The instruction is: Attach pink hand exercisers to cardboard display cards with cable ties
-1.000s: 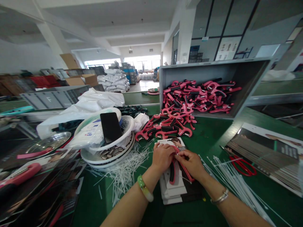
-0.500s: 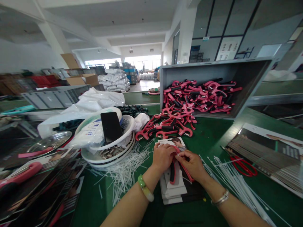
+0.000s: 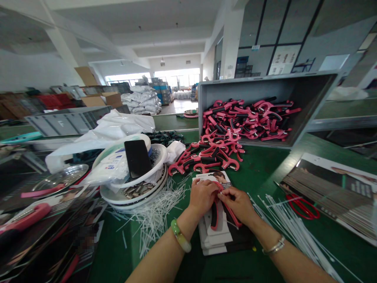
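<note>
A pink and black hand grip strengthener [image 3: 215,216] lies over a stack of printed backing cards [image 3: 216,239], its handles spread toward me. My left hand [image 3: 203,193] is closed round its curved top end. Close beside it, my right hand [image 3: 237,202] has its fingertips pinched at the same end, on what looks like a tiny bit of white cable tie. The fingers hide most of that spot. Past the right handle's lower end sticks out a thin white strip. Loose white cable ties [image 3: 290,220] lie to the right of my right hand.
A tipped grey crate [image 3: 312,106] spills many grip strengtheners [image 3: 212,153] onto the green table. White basins [image 3: 138,202] with springs and a phone [image 3: 138,159] stand left. Red-handled scissors [image 3: 306,208] and bundled cards [image 3: 330,196] are right; more cards [image 3: 59,232] lie left.
Almost nothing differs. Both hands stay at the top of the grip strengthener, and the view has shifted very slightly.
</note>
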`<state>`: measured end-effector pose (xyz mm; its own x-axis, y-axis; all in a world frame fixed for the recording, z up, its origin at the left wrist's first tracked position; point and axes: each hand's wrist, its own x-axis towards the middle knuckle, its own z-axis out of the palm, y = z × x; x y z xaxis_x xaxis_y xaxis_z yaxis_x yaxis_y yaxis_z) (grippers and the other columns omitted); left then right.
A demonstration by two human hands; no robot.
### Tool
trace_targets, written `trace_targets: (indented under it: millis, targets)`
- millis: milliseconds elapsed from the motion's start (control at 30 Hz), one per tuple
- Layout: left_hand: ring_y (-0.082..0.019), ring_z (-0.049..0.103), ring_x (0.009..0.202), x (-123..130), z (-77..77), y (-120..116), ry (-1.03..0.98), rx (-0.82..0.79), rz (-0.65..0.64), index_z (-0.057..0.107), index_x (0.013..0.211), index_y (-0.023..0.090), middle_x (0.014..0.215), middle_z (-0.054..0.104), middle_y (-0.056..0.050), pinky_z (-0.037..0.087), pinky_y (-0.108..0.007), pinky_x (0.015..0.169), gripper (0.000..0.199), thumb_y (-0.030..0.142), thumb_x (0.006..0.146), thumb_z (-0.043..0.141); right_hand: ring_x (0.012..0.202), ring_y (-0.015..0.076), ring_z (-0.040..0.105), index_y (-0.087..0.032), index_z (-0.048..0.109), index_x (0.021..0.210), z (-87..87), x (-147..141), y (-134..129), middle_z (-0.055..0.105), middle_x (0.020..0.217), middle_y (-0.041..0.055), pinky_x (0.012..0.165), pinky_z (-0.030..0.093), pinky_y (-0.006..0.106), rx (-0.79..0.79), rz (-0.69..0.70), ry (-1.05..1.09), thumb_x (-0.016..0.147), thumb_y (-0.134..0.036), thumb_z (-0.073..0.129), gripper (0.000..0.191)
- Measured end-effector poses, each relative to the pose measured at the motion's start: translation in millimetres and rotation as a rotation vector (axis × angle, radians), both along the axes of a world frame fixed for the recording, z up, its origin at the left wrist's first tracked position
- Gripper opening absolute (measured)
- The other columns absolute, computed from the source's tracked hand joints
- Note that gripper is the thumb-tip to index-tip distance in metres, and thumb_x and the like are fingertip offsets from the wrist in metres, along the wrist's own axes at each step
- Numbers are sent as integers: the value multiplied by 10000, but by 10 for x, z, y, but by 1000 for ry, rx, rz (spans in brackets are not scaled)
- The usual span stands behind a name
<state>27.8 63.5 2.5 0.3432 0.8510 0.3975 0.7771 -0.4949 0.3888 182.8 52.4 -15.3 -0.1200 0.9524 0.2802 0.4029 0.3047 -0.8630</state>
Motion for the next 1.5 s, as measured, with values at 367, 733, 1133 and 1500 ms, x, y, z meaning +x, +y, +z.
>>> trace_targets:
  millis: [367,733,1133,1500]
  targets:
    - [-136,637,900,-118,-3,28,-305,-229,-241,638,1041,246,1015,699,11,471,-259,818,356,86,746,519,538,130,512,-162,628,592,42,-3,138,599,566,-11,525,382,234,-195,53,34,682,-380,619,237]
    - [-156,564,961,-54,45,-17,-273,-4,-167,675,823,228,1018,623,-32,446,-281,848,128,214,829,548,636,151,553,-185,667,767,-25,-49,63,619,674,4,610,446,265,-6,-22,119,668,-293,612,157]
    - [-185,513,914,-33,162,-184,-207,216,-41,673,794,231,918,576,-50,404,-325,839,238,284,868,452,1019,241,586,-217,686,877,35,-78,204,655,1050,92,860,459,381,191,100,-328,748,-210,555,184]
    - [-282,523,1046,-128,-106,-335,-116,-311,304,612,1059,280,1116,594,-66,441,-394,841,350,498,796,536,837,209,563,-210,651,833,102,0,-111,675,857,66,760,437,329,480,158,-529,848,-173,481,174]
